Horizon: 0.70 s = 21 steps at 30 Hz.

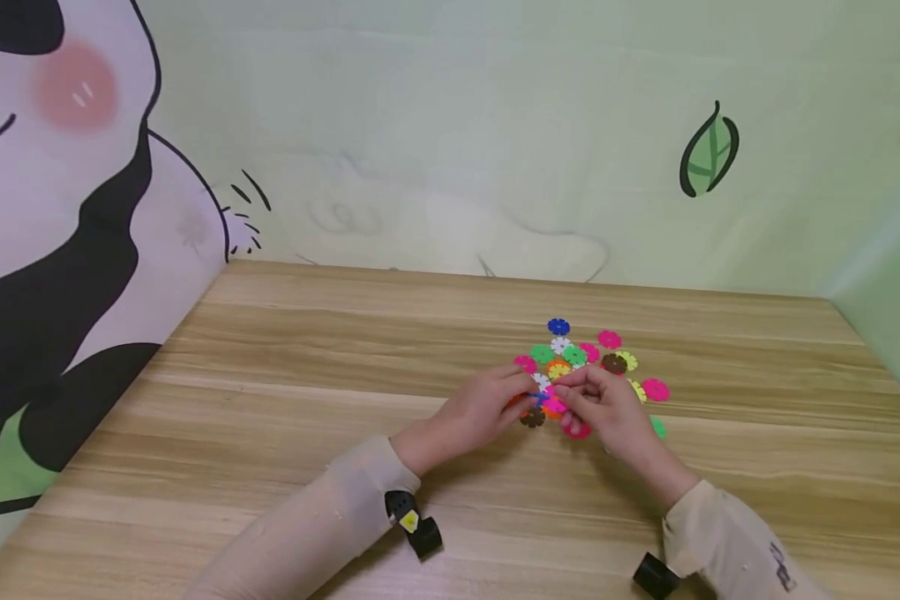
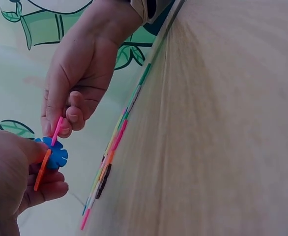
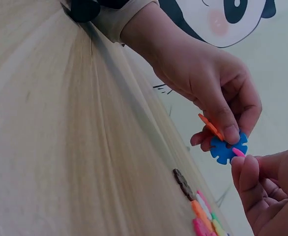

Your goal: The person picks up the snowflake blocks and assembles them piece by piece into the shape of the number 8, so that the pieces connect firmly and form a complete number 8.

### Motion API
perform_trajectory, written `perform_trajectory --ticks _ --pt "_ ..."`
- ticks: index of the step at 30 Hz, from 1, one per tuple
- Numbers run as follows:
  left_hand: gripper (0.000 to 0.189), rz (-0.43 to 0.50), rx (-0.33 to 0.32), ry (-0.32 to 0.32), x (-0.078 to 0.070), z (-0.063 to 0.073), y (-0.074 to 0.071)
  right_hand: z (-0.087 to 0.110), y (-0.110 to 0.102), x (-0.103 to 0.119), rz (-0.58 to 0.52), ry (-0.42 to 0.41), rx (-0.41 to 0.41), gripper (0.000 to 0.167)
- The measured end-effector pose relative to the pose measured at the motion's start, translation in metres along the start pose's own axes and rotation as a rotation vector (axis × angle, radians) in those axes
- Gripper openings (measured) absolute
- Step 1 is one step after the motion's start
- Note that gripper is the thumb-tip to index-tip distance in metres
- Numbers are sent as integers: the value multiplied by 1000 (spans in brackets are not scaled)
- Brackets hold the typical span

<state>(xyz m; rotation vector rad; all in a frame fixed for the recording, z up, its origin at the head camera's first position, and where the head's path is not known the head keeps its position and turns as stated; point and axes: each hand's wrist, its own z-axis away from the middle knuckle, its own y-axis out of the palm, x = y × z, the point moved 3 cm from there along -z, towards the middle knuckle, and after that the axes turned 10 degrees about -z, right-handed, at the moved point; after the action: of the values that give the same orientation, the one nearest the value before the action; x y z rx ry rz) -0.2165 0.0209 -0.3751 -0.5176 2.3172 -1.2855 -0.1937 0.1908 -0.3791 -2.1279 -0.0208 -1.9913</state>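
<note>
The left hand [image 1: 480,404] had its thumb and fingers pinched on a blue flower piece [image 3: 222,153], and an orange piece [image 2: 42,169] stood crossways to it, right by the thumb. The right hand [image 1: 618,417] pinched a pink piece [image 2: 57,131] at the blue one's rim. From where I stood, I couldn't tell if the pink one sat in a slot or only touched.

That looked like the tricky bit to me. The slots were tiny and fingers hid some of them, so the pink piece could miss and slide off the flat side. If the right hand pushed hard and crooked, the blue piece might twist in the left pinch — and the orange one could pop loose, being so near the push. A pink piece only half in could drop once the right fingers let go.

Around and below the grip, loose flower pieces [image 1: 574,356] lay on the wooden table [image 1: 270,400]. A brown piece [image 1: 532,417] was just on the near side of the left fingertips, and a green piece [image 1: 658,427] peeked out beside the right hand. A low hand could bump those — or a dropped piece could get mixed in, since some there were pink too.
</note>
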Motion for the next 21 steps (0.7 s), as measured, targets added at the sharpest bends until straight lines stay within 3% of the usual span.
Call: perform_trajectory --ticks 6,10,21 --pt "10 41 82 -103 1 -2 -2 -2 -1 -3 -29 2 -10 20" --pt "9 54 104 -125 1 -4 -2 -1 -2 -4 -76 35 -12 22" --pt "5 119 -6 -70 1 -1 -4 1 2 -7 -206 102 -38 21"
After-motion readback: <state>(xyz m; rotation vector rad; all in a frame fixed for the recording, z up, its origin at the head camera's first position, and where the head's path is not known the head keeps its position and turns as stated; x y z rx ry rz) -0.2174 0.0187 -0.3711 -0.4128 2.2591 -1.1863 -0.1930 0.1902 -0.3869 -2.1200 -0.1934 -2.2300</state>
